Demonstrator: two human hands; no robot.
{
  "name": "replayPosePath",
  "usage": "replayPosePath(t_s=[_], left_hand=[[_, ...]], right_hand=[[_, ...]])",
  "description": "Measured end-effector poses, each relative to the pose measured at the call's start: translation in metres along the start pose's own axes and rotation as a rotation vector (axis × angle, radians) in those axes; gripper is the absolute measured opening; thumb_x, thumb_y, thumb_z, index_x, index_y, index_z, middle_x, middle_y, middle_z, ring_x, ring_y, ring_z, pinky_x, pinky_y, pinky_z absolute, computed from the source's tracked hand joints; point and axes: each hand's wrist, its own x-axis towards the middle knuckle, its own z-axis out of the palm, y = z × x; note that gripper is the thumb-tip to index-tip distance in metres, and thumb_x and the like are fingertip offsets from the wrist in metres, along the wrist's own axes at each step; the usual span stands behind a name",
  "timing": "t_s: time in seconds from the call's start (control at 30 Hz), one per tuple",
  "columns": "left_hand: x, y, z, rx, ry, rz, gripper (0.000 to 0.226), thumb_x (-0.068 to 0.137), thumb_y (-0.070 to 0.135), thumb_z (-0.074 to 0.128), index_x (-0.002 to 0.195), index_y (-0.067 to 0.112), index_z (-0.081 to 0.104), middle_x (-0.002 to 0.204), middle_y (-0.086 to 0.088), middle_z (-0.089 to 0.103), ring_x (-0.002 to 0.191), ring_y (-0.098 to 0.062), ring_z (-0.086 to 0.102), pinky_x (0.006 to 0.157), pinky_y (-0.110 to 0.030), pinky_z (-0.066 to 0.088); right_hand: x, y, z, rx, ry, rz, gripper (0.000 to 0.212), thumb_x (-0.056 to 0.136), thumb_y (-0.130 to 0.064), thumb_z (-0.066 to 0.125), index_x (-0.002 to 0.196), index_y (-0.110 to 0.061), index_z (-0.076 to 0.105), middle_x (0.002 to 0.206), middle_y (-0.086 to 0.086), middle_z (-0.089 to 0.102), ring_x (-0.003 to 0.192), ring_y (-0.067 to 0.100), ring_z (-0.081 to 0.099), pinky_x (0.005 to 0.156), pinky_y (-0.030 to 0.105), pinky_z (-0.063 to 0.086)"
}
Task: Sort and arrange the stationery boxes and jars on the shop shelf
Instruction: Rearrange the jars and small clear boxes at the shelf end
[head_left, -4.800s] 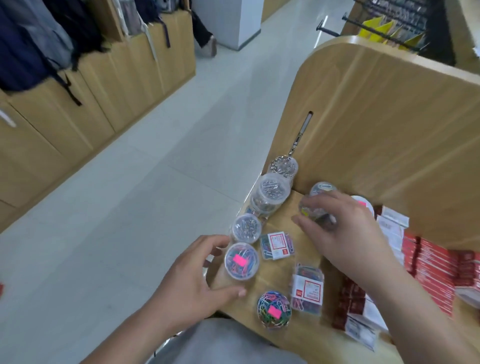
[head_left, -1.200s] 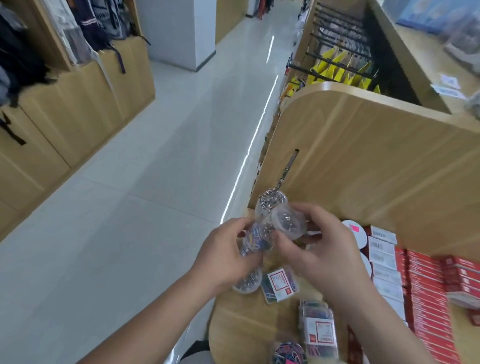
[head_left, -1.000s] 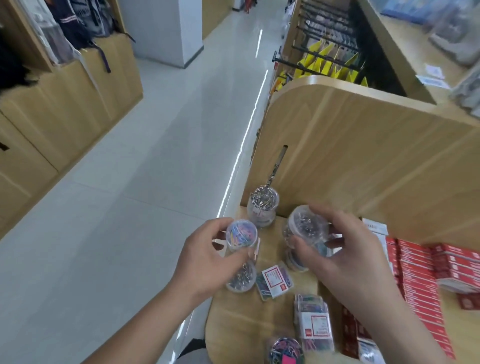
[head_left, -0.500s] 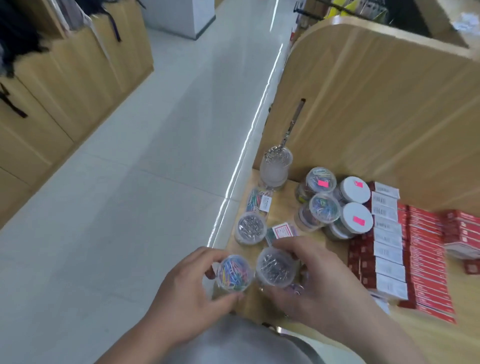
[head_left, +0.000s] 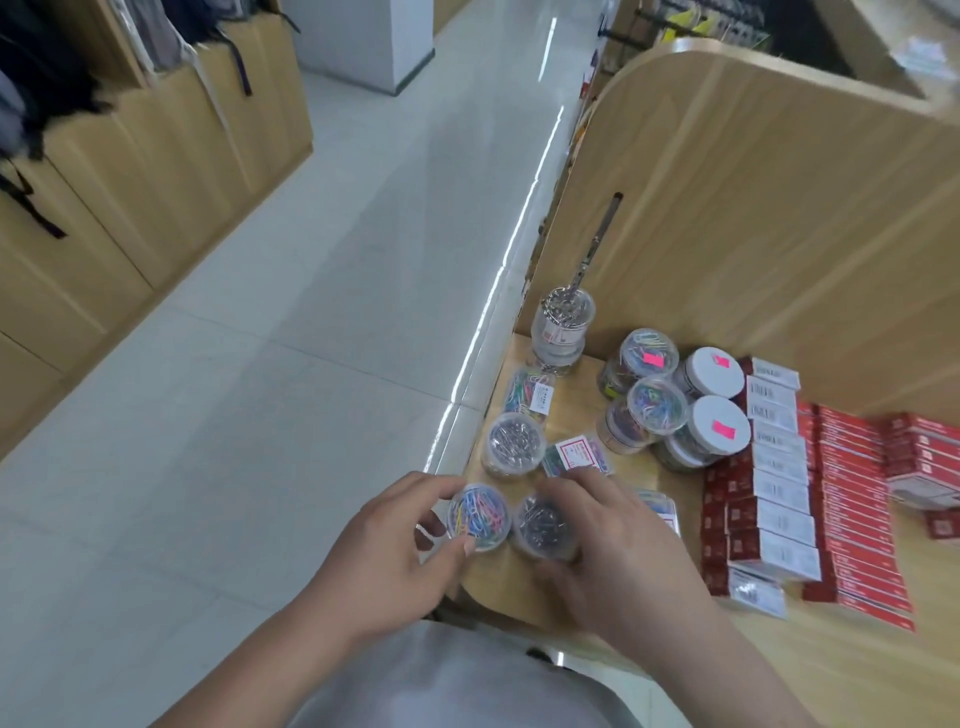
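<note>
Your left hand (head_left: 400, 540) curls thumb and fingers round the jar of coloured clips (head_left: 478, 516), lower centre of the frame, at the shelf (head_left: 857, 670) corner; your right hand (head_left: 618, 551) grips the jar of silver clips (head_left: 544, 526) just beside it; above stand a lone silver jar (head_left: 513, 446), a tall jar (head_left: 563, 322) and a cluster of four jars (head_left: 657, 405); three clip packets (head_left: 576, 456) lie flat; red boxes (head_left: 852, 467) fill rows at right.

Left hand (head_left: 395, 540), right hand (head_left: 618, 545) and forearms (head_left: 270, 649) are bare; the garment (head_left: 441, 680) is plain light-grey.
</note>
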Motion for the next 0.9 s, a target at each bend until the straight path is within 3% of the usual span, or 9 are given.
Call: replayPosePath(t_s=[0.07, 0.13, 0.27, 0.37, 0.57, 0.63, 0.7, 0.77, 0.9], left_hand=[[0.004, 0.0, 0.001, -0.025, -0.03, -0.006, 0.039, 0.084, 0.035, 0.076, 0.122, 0.035, 0.066, 0.116, 0.019, 0.063, 0.094, -0.01, 0.066, 0.08, -0.029, 0.057], [0.008, 0.001, 0.001, -0.02, -0.044, -0.007, 0.038, 0.085, 0.033, 0.079, 0.12, 0.039, 0.066, 0.115, 0.02, 0.064, 0.098, -0.009, 0.065, 0.081, -0.025, 0.056], [0.016, 0.003, 0.003, 0.023, -0.039, 0.016, 0.039, 0.084, 0.036, 0.081, 0.118, 0.046, 0.065, 0.113, 0.022, 0.065, 0.103, -0.005, 0.061, 0.079, -0.017, 0.05], [0.02, 0.003, 0.004, 0.036, -0.046, 0.036, 0.04, 0.082, 0.039, 0.081, 0.118, 0.048, 0.065, 0.111, 0.024, 0.066, 0.103, -0.004, 0.06, 0.078, -0.015, 0.048], [0.055, 0.01, -0.012, -0.026, 0.118, -0.019, 0.028, 0.084, 0.044, 0.078, 0.11, 0.04, 0.069, 0.108, 0.026, 0.066, 0.099, -0.004, 0.065, 0.075, -0.025, 0.055], [0.093, 0.022, -0.017, -0.011, 0.174, -0.013, 0.035, 0.084, 0.04, 0.08, 0.117, 0.038, 0.067, 0.109, 0.026, 0.066, 0.099, 0.001, 0.064, 0.078, -0.029, 0.057], [0.137, 0.043, -0.015, 0.008, 0.159, 0.009, 0.056, 0.081, 0.041, 0.083, 0.132, 0.034, 0.061, 0.124, 0.023, 0.062, 0.105, 0.003, 0.061, 0.088, -0.031, 0.057], [0.175, 0.065, -0.008, 0.056, 0.101, 0.047, 0.078, 0.075, 0.044, 0.086, 0.143, 0.031, 0.051, 0.135, 0.016, 0.057, 0.116, -0.004, 0.058, 0.097, -0.032, 0.052], [0.204, 0.084, 0.011, 0.083, 0.07, 0.103, 0.072, 0.066, 0.042, 0.091, 0.125, 0.039, 0.049, 0.113, 0.016, 0.064, 0.103, -0.008, 0.063, 0.089, -0.035, 0.054]], right_hand=[[-0.001, 0.003, -0.009, 0.025, -0.004, 0.041, 0.066, 0.068, -0.044, 0.079, 0.13, -0.037, 0.058, 0.119, -0.017, 0.058, 0.105, 0.015, 0.059, 0.072, 0.026, 0.045], [0.001, 0.008, -0.018, 0.104, -0.013, 0.101, 0.066, 0.075, -0.05, 0.079, 0.136, -0.042, 0.055, 0.126, -0.023, 0.056, 0.111, 0.008, 0.056, 0.081, 0.029, 0.05], [0.005, 0.012, -0.026, 0.165, 0.014, 0.106, 0.046, 0.083, -0.055, 0.073, 0.126, -0.039, 0.064, 0.115, -0.025, 0.059, 0.102, 0.005, 0.059, 0.084, 0.033, 0.053], [0.01, 0.015, -0.029, 0.202, 0.054, 0.107, 0.04, 0.085, -0.056, 0.071, 0.121, -0.038, 0.067, 0.115, -0.027, 0.061, 0.106, 0.001, 0.059, 0.086, 0.032, 0.053], [0.027, 0.039, -0.048, 0.289, 0.182, 0.164, 0.035, 0.081, -0.06, 0.068, 0.108, -0.038, 0.074, 0.098, -0.029, 0.066, 0.094, -0.005, 0.061, 0.08, 0.032, 0.056], [0.041, 0.046, -0.059, 0.331, 0.246, 0.208, 0.033, 0.078, -0.058, 0.07, 0.103, -0.036, 0.076, 0.091, -0.026, 0.068, 0.088, -0.003, 0.064, 0.078, 0.036, 0.057], [0.059, 0.049, -0.069, 0.359, 0.297, 0.233, 0.034, 0.077, -0.058, 0.068, 0.102, -0.035, 0.076, 0.091, -0.024, 0.07, 0.087, -0.001, 0.066, 0.079, 0.038, 0.057], [0.073, 0.051, -0.077, 0.4, 0.329, 0.236, 0.037, 0.078, -0.06, 0.064, 0.101, -0.034, 0.075, 0.093, -0.023, 0.072, 0.088, 0.0, 0.067, 0.08, 0.039, 0.058], [0.086, 0.055, -0.079, 0.478, 0.354, 0.267, 0.013, 0.085, -0.037, 0.074, 0.093, -0.028, 0.077, 0.085, -0.019, 0.074, 0.08, -0.001, 0.068, 0.076, 0.034, 0.058]])
